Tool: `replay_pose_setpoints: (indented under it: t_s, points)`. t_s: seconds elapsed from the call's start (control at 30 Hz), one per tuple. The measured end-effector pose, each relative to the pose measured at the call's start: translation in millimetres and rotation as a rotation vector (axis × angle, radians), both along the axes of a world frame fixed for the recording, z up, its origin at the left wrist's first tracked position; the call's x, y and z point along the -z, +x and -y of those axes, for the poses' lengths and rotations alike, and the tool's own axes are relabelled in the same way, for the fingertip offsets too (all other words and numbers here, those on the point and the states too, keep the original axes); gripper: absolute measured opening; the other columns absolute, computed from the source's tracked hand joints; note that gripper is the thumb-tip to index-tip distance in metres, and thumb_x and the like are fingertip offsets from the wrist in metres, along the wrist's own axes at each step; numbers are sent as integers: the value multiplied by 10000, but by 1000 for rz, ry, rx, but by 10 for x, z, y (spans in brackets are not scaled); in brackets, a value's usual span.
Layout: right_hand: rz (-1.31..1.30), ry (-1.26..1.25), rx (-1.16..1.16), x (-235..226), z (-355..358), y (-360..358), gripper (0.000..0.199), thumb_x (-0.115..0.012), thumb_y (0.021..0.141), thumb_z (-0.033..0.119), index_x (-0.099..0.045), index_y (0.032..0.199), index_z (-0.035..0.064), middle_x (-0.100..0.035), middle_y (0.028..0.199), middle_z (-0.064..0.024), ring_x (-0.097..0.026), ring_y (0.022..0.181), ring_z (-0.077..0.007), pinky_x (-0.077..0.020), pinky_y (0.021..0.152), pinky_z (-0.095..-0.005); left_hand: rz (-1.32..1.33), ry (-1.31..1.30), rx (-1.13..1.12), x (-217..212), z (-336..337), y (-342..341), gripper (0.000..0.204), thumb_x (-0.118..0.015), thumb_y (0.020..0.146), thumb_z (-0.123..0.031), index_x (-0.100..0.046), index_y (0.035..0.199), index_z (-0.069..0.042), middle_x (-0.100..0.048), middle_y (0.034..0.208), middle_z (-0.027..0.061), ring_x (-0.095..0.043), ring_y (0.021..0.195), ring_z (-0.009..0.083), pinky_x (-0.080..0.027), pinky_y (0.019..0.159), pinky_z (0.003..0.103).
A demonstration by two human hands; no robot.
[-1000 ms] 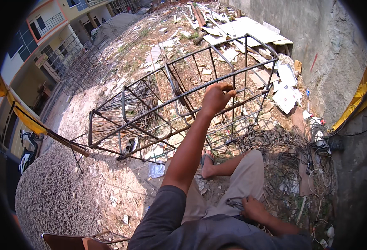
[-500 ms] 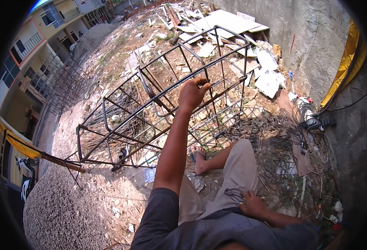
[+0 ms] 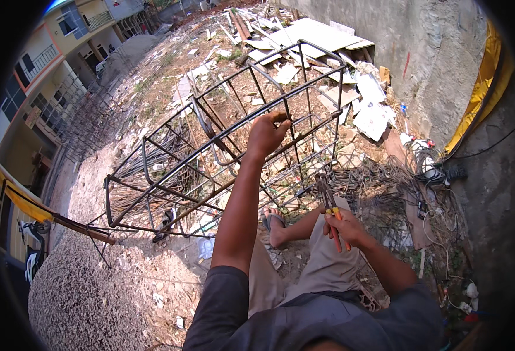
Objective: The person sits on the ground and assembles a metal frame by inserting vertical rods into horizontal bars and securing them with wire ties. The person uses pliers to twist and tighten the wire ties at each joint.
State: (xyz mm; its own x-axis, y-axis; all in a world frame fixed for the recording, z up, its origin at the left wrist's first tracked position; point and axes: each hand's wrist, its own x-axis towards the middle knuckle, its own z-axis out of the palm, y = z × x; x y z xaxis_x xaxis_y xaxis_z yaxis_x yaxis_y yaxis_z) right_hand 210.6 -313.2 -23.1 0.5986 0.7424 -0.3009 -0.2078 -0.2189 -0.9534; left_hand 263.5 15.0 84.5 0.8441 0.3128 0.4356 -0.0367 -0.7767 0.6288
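In front of me a rebar cage (image 3: 181, 186) of dark steel bars and bent stirrups stands tilted across the ground. My left hand (image 3: 267, 136) is on one of its upper long bars, fingers curled over the steel. Pliers (image 3: 331, 206) with orange-yellow handles and dark metal jaws are gripped in my right hand (image 3: 349, 227), above my right thigh. The jaws point up toward the near right corner of the cage, and they look apart from its bars.
Loose rods and tangled wire (image 3: 368, 181) lie under and right of the cage. Broken white boards (image 3: 322, 38) are heaped beyond it, beside a concrete wall (image 3: 427, 70). A gravel pile (image 3: 88, 292) is at lower left. Yellow sheeting (image 3: 483, 88) hangs at right.
My right hand has risen from my thigh and now holds the pliers up near the cage. My left hand stays on the same bar.
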Motion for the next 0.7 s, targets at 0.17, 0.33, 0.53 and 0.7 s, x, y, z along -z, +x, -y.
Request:
replay_pose_setpoints:
  t_s: [0.17, 0.33, 0.53, 0.7]
  points:
    - [687, -358, 139, -417, -447, 724, 462, -565, 1018, 275, -452, 1436, 113, -693, 895, -193, -690, 789, -314, -552, 747, -441, -1, -42, 14, -37, 23, 7, 329, -722, 916, -275, -745, 1154, -50, -752, 1131, 151, -721, 993, 286, -551, 922, 387]
    - [1143, -540, 136, -650, -709, 1012, 664, -555, 1017, 293, -269, 1610, 210, -649, 1055, -265, -657, 994, -432, -527, 867, -524, -11, -37, -11, -82, 46, -4, 328, -720, 911, -298, -752, 1129, -54, -751, 1126, 154, -716, 1047, 315, -541, 964, 401]
    - [1160, -590, 77, -707, -823, 995, 689, -569, 1012, 276, -245, 1618, 224, -560, 1267, -274, -625, 1107, -427, -529, 940, -499, 9, -54, -5, -26, 18, 4, 318, -723, 911, -294, -753, 1127, -62, -757, 1099, 151, -727, 1015, 309, -549, 942, 399]
    - [1198, -647, 11, -861, -835, 1018, 673, -563, 1012, 234, -258, 1611, 220, -561, 1260, -252, -594, 1158, -402, -531, 929, -496, -8, -65, -17, -36, 23, 31, 316, -725, 910, -286, -754, 1120, -52, -760, 1082, 156, -730, 998, 309, -554, 924, 402]
